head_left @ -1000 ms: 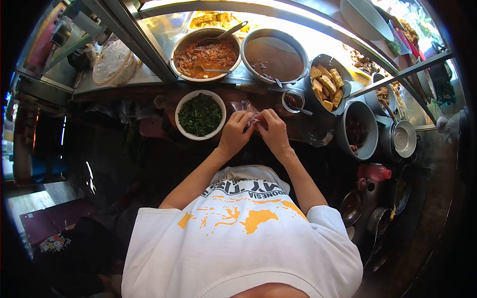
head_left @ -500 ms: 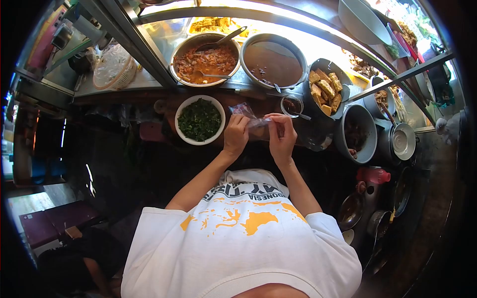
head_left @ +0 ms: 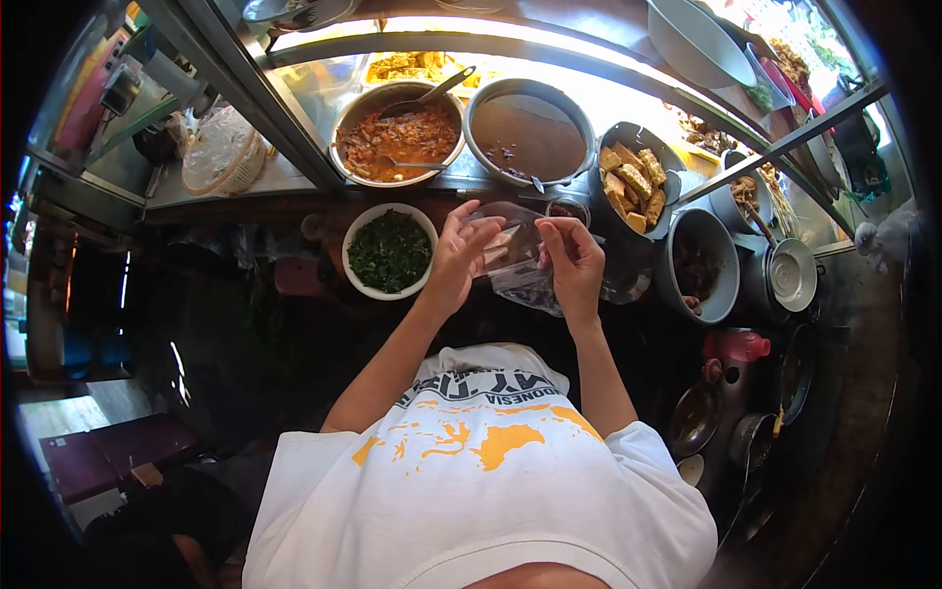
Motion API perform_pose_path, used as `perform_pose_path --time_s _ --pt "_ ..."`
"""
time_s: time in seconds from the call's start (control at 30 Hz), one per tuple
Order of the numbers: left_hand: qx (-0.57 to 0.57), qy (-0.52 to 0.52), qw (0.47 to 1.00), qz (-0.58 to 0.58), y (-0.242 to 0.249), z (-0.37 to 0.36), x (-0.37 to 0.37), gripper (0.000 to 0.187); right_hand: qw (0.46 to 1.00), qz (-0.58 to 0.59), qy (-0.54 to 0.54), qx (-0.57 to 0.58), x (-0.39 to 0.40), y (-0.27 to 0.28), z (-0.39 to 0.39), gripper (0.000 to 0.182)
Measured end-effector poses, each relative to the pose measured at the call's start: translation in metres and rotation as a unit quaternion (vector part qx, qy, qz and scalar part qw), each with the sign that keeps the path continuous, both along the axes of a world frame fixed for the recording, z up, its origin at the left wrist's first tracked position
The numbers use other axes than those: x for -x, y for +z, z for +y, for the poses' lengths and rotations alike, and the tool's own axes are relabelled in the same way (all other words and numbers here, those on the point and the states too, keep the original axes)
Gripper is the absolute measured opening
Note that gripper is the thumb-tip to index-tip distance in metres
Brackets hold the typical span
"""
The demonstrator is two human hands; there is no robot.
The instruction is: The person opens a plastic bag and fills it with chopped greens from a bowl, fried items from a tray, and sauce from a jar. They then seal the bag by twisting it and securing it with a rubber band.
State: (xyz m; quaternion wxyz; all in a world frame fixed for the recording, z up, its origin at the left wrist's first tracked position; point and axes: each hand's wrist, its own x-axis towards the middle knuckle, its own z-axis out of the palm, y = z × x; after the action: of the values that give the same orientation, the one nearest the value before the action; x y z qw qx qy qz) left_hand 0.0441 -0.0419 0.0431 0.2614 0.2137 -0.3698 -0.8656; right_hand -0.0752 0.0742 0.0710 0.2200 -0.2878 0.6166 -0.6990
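Right hand (head_left: 572, 260) pinches the clear plastic bag (head_left: 527, 282) between thumb and fingertips, while the left hand (head_left: 456, 260) stands with its fingers spread against or just beside the film; whether any are inside cannot be told. Half a second ago both hands gripped the plastic, stretched in a narrow strip between them; now it has widened and hangs loose toward the near side, so the bag looks unfolded, with the right hand seemingly bearing it. It hangs above the near part of the wooden desk (head_left: 422, 196), right of the white bowl (head_left: 378, 294) of chopped greens (head_left: 390, 249) and left-near of a small jar (head_left: 586, 211).
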Motion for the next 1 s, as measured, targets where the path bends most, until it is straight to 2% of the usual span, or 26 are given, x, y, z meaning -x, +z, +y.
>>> perform_pose_path --time_s 0.03,0.07,0.13,0.17,0.23,0.27,0.37,0.4,0.47,0.53,0.57,0.6,0.63,0.67,0.7,0.73,0.77,0.83,0.9,0.93,1.0 --pt "-0.042 -0.001 0.998 0.039 0.0 -0.006 0.002 0.034 1.0 -0.007 0.008 0.0 -0.001 0.0 0.001 0.015" --pt "-0.012 0.0 0.999 0.03 -0.004 -0.009 0.001 0.029 1.0 -0.014 0.015 0.0 -0.002 0.0 0.001 0.017" --pt "0.056 0.001 0.998 0.016 0.0 -0.018 0.003 0.02 0.997 0.082 0.009 -0.006 -0.002 -0.009 0.001 0.021" --pt "0.078 0.04 0.996 -0.009 0.003 -0.011 0.005 0.015 0.991 0.133 0.004 -0.005 0.0 -0.01 0.0 0.023" --pt "0.174 0.042 0.983 -0.031 0.01 -0.007 0.005 0.012 0.981 0.191 -0.009 -0.011 0.001 -0.001 -0.002 0.024" --pt "0.2 0.056 0.978 -0.033 0.012 -0.002 0.008 0.014 0.975 0.222 -0.018 -0.011 0.003 0.005 -0.005 0.025" --pt "0.232 0.055 0.97 -0.046 0.016 0.002 0.012 0.019 0.958 0.232 -0.019 -0.169 0.004 0.015 -0.004 0.024" --pt "0.233 0.044 0.97 -0.055 0.017 0.0 0.015 0.021 0.95 0.277 -0.036 -0.138 0.003 0.016 -0.008 0.026" --pt "0.139 0.085 0.986 -0.034 0.018 -0.002 0.023 0.033 0.927 0.357 -0.076 -0.087 -0.009 0.012 -0.019 0.032" --pt "0.039 0.111 0.993 -0.021 0.015 0.0 0.033 0.044 0.91 0.414 -0.026 -0.008 -0.027 0.014 -0.028 0.034" --pt "0.003 0.081 0.996 0.022 0.004 -0.003 0.038 0.049 0.896 0.442 -0.032 0.021 -0.032 0.014 -0.031 0.033" --pt "-0.005 0.066 0.998 0.011 -0.003 -0.001 0.043 0.049 0.88 0.47 -0.04 0.048 -0.033 0.015 -0.034 0.033" --pt "-0.024 0.097 0.994 -0.035 0.018 0.011 0.043 0.048 0.863 0.498 -0.048 0.073 -0.031 0.016 -0.038 0.033" --pt "-0.043 0.131 0.987 -0.082 0.038 0.023 0.043 0.047 0.85 0.515 -0.11 0.004 -0.015 0.001 -0.047 0.035" --pt "-0.043 0.108 0.989 -0.096 0.036 0.019 0.041 0.043 0.855 0.506 -0.11 -0.013 -0.008 -0.003 -0.05 0.036" --pt "-0.039 0.067 0.997 -0.029 0.02 0.005 0.034 0.039 0.861 0.496 -0.11 -0.028 -0.008 -0.006 -0.052 0.038" --pt "-0.032 0.022 0.998 0.043 -0.005 -0.017 0.03 0.036 0.842 0.53 -0.1 0.016 -0.028 -0.007 -0.054 0.039" --pt "-0.015 0.023 0.997 0.066 -0.026 -0.034 0.036 0.033 0.842 0.528 -0.104 0.022 -0.032 0.011 -0.052 0.039" --pt "0.047 0.016 0.996 -0.075 -0.003 -0.009 0.035 0.061 0.859 0.5 -0.112 0.002 -0.008 0.012 -0.054 0.036" --pt "0.061 -0.018 0.998 -0.009 -0.025 -0.018 0.034 0.063 0.874 0.471 -0.118 -0.018 0.007 0.007 -0.053 0.034" --pt "0.078 -0.08 0.984 0.137 -0.08 -0.056 0.034 0.067 0.778 0.608 -0.154 -0.043 -0.015 0.002 -0.056 0.044"
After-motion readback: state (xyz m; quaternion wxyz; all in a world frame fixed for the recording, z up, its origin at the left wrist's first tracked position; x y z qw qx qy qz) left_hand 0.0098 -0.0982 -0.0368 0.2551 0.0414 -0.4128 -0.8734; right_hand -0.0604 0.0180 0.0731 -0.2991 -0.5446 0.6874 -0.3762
